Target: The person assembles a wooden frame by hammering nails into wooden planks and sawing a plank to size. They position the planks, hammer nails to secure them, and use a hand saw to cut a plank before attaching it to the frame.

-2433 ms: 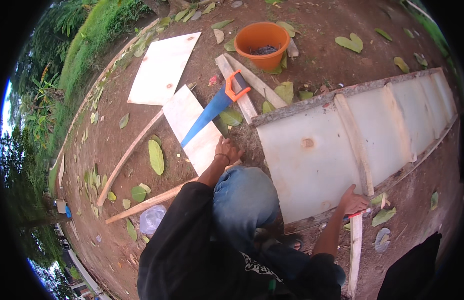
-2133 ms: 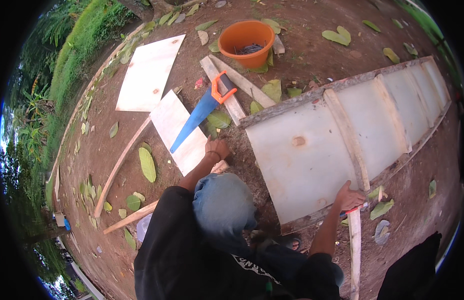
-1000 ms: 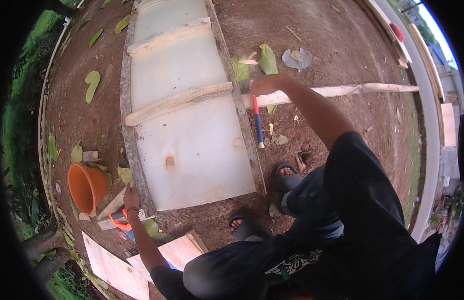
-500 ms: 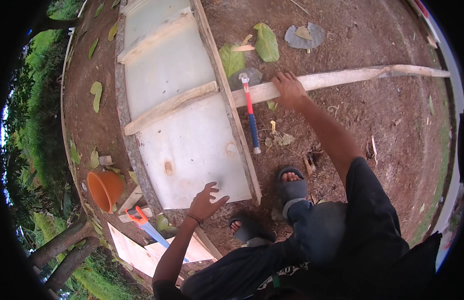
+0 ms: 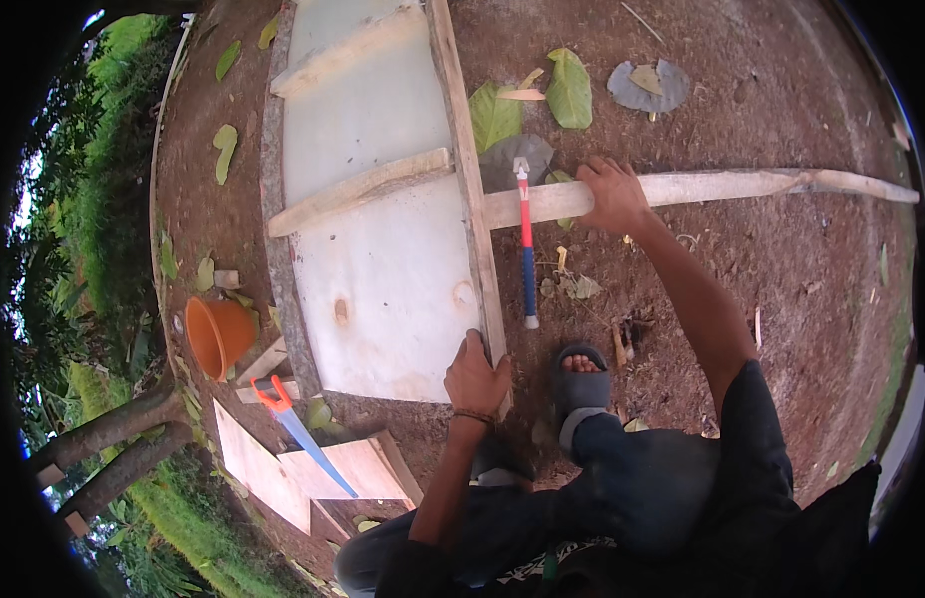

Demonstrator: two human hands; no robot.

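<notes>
My right hand is wrapped over a long, pale wooden plank, which runs rightward from the panel's side and narrows at its far end. At the near right corner of a framed wooden panel, my left hand is closed on the frame's side rail; its fingertips are partly hidden. Wooden crosspieces span the pale sheet. Between panel and right hand lies a hammer with a red and blue handle, its head close to the plank.
An orange bucket lies tipped on the soil at the left. A handsaw with an orange handle rests on pale board pieces. Large leaves are scattered around. My sandalled foot is just right of the panel.
My left hand has moved up and right from above the sheet onto the side rail and closed there. My right hand has closed round the plank. The whole view has shifted slightly.
</notes>
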